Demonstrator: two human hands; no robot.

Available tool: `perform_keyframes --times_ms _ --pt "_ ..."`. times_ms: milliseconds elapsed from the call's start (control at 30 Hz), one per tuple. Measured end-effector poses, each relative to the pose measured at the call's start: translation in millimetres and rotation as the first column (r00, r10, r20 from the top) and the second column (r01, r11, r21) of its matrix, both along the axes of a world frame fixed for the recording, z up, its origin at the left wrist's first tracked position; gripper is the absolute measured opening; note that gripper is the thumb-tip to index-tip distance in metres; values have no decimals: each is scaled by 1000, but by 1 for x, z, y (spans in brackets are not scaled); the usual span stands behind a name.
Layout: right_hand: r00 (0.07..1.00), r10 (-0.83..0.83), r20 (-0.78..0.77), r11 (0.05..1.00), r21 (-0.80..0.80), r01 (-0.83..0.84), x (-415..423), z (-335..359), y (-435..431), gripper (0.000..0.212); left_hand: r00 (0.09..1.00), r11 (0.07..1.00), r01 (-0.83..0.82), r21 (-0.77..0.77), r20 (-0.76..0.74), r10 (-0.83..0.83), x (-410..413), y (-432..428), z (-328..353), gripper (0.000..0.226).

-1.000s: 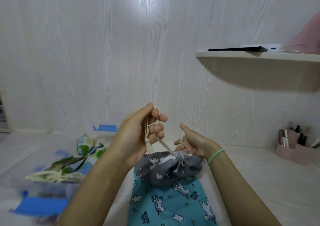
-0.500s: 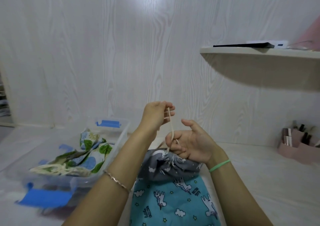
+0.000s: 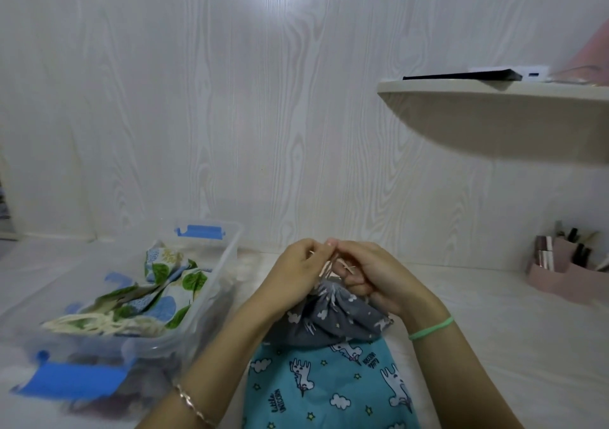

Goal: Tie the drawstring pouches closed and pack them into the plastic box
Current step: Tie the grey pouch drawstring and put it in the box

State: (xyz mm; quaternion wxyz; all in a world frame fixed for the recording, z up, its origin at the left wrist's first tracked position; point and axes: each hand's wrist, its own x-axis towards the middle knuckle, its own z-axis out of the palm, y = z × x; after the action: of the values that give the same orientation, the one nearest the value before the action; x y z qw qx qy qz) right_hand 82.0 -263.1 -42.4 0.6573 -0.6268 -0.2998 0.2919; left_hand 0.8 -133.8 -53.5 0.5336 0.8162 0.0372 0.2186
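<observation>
Left hand dropped to meet right hand — fingers of both pinch drawstring above grey pouch

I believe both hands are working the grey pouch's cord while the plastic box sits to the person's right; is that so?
Not quite: the head view shows the box on the person's left, not right. The left hand and right hand do hold the cord of the grey pouch.
</observation>
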Motion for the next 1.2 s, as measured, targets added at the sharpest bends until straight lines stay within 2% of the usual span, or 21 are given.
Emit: perform_keyframes --times_ms 100,233,267,367,433,467,533,600,767,833,900,933,967,1033,1100,1133,1167,1200 --pt "968 -136 209 988 -37 147 -5 3 0 26 995 996 84 -14 -55 -84 -6 1 -2 30" --pt "860 -275 430 947 -34 319 -10 9 -2 12 994 992 104 -72 -29 -106 -13 0 1 34" --pt "839 -270 473 943 -47 330 -11 10 -6 15 996 992 91 -88 -19 -93 -16 0 3 33" --pt "805 -132 579 963 -119 243 -15 9 -12 41 997 995 80 -66 17 -79 -19 1 10 32" --pt "734 -64 676 962 -154 226 -18 6 -11 38 994 992 104 -65 23 -103 -21 1 15 33" --pt "731 -77 678 966 -132 224 -18 4 -10 37 993 990 116 -80 26 -114 -23 1 18 34" --pt "810 -101 578 986 -49 158 -18 4 -9 40 993 989 114 -91 43 -111 -23 2 18 37" --pt "878 -51 477 999 9 53 -17 4 -11 39 996 996 72 -47 62 -69 -23 2 18 36" --pt "969 34 245 987 143 -71 -18 3 -5 17 995 999 -22 38 100 18 -26 4 20 37" --pt "977 74 199 976 185 -111 -17 3 -1 34 995 997 -52 63 90 46 -27 5 19 36" --pt "988 21 153 964 258 -61 -16 3 5 34 992 995 -86 58 100 80 -28 7 18 37" --pt "997 -27 70 948 318 3 -15 4 8 34 988 992 -113 57 113 106 -29 8 18 37" --pt "995 -64 -71 920 382 86 -12 4 10 39 984 988 -140 67 123 131 -29 11 17 37" --pt "933 -64 -353 853 466 234 -6 3 12 47 975 978 -190 82 134 178 -33 15 16 36" --pt "872 -46 -487 830 468 304 -2 -1 9 50 955 960 -270 78 151 257 -37 19 14 35" --pt "858 -41 -513 825 466 318 -2 -4 7 48 940 950 -311 38 162 301 -38 20 14 35" --pt "848 -36 -529 817 473 330 -2 -6 6 44 929 944 -323 -72 167 331 -40 20 15 34" --pt "835 -23 -550 803 487 343 -3 -7 6 41 934 925 -270 -266 161 319 -41 20 17 34"
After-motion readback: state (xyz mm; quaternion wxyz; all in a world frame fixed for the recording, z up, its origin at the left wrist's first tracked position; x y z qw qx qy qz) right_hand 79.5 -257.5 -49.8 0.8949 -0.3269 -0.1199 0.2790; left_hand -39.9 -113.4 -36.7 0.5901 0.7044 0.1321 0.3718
